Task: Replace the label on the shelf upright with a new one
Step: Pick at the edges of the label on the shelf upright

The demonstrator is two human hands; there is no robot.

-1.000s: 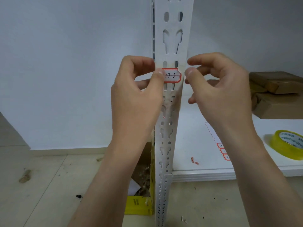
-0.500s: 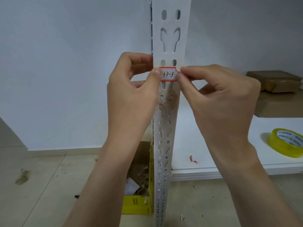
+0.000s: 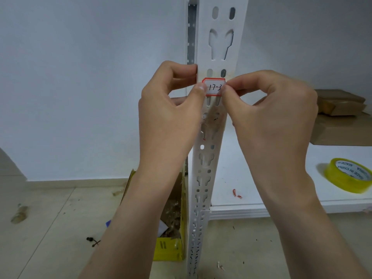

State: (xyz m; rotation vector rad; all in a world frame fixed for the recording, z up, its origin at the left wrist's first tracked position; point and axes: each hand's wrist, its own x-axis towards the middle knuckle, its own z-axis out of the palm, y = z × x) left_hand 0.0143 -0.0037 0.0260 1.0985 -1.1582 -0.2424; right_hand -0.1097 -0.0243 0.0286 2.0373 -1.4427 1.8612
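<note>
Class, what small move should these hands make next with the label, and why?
Probably press the right end of the label flat onto the upright: the thumb of the left hand pins its left end, while fingers of the right hand pinch the right end, seemingly not yet stuck down.

Both label [image 3: 214, 87] ends — under fingers [image 3: 200, 91]

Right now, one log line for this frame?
left hand: grips white perforated metal shelf upright, thumb on red-bordered white paper label marked 17-3 | right hand: pinches label's right edge | step: placing label
</note>
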